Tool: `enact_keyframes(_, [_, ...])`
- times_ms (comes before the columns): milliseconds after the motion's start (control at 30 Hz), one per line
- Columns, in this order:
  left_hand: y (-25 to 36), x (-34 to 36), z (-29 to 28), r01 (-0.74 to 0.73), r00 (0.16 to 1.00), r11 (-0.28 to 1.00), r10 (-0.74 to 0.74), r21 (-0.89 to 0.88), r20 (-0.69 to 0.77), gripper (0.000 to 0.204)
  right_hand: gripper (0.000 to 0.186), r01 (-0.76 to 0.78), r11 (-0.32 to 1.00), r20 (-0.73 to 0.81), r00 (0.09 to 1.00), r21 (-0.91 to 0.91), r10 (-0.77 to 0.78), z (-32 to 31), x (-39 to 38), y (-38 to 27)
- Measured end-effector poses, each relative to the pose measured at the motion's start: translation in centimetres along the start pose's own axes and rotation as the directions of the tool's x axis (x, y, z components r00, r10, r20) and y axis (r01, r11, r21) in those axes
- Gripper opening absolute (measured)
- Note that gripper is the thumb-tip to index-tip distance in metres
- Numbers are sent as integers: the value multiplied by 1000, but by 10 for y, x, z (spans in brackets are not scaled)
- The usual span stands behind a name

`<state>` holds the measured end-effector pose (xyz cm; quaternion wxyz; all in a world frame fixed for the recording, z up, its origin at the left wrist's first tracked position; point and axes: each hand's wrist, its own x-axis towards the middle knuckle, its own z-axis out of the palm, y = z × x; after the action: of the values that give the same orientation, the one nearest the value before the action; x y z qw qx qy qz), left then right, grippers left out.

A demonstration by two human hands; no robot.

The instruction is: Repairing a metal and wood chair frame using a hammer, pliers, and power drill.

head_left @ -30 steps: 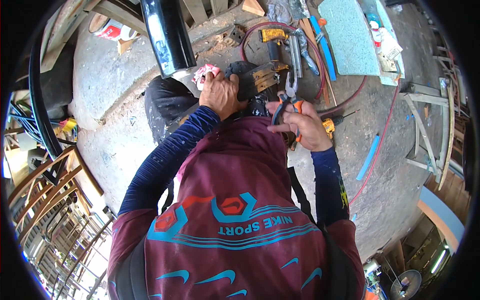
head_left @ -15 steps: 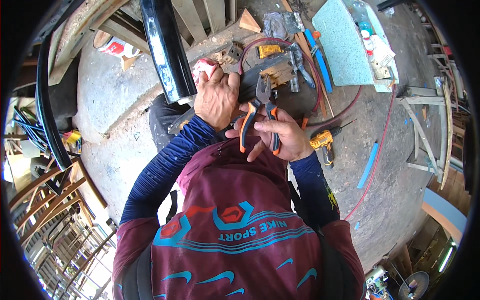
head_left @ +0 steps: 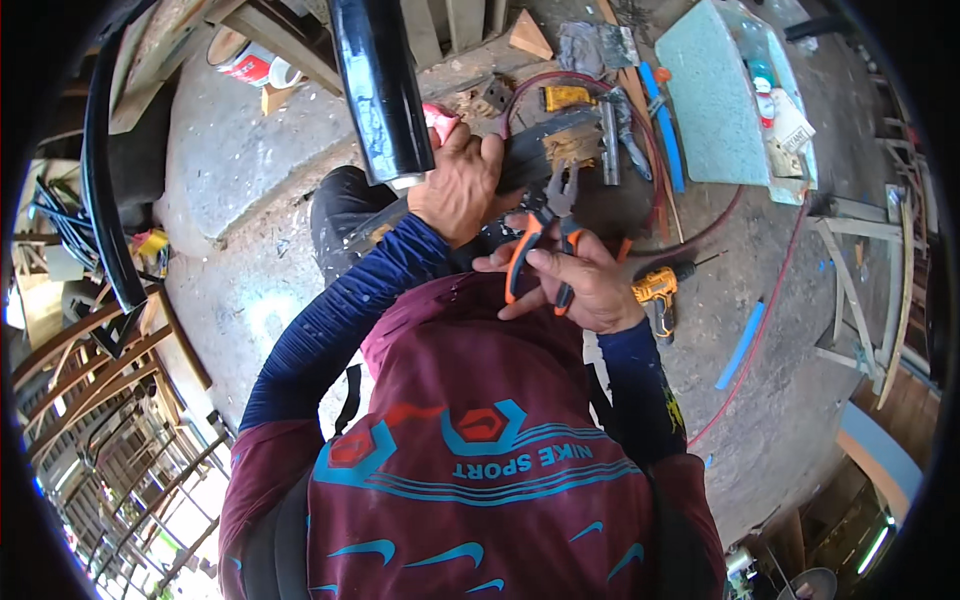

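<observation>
Your right hand [head_left: 592, 285], mid-frame, loosely round spread pliers [head_left: 525, 255]: slack could drop them. Left hand [head_left: 456, 195] half-curled at rail [head_left: 527, 160], hold unclear.

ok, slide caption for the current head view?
Right hand holding grey metal pliers with orange-and-black handles; left hand on a long, dark board.

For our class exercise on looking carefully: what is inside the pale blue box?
The pale blue box holds a red-and-white container and a white printed piece; whatever lies beneath them is covered.
</observation>
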<state>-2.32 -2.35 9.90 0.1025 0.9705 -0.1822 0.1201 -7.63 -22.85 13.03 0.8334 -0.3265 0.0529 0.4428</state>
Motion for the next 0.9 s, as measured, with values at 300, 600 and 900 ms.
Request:
enact_keyframes(300, [6,2,-11,20,999,998,-19,-54,29,55,40,-14,991,68,998,130,5,5,7,7])
enact_keyframes(600, [-1,1,1,-10,1000,1000,9,20,12,55,44,62,974,139,986,219,-94,14,13,15])
enact_keyframes(900, [3,-3,-14,51,984,979,-82,-198,-155,51,65,-144,885,411,910,442,-57,3,10,17])
